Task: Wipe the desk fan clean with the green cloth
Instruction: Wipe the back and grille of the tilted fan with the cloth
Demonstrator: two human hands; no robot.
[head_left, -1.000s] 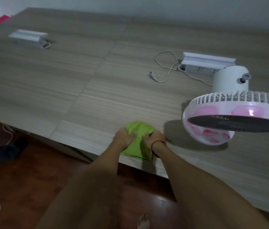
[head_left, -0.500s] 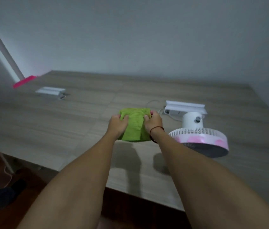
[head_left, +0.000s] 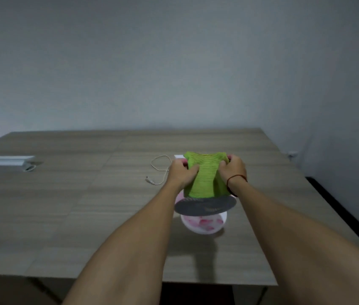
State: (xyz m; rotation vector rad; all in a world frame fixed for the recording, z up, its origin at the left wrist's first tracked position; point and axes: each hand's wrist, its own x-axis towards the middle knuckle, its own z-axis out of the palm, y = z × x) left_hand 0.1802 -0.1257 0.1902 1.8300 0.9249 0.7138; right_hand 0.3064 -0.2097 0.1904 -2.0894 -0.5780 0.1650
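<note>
The green cloth [head_left: 206,177] is stretched between both hands above the desk fan. My left hand [head_left: 181,173] grips its left edge and my right hand [head_left: 232,171] grips its right edge; a red string circles the right wrist. The cloth hangs over the top of the white and pink fan [head_left: 203,213], hiding the fan's upper part and stand. Below the cloth I see the dark round grille face and the pink-patterned white rim.
The fan stands on a wide wood-grain table [head_left: 86,205]. A white cable [head_left: 160,170] curls just left of my hands. A white power strip [head_left: 11,162] lies at the far left. A wall runs behind the table and along its right side.
Both hands lifted the cloth from the table's near edge and carried it right, over the fan. The view has shifted so the fan is now central.
</note>
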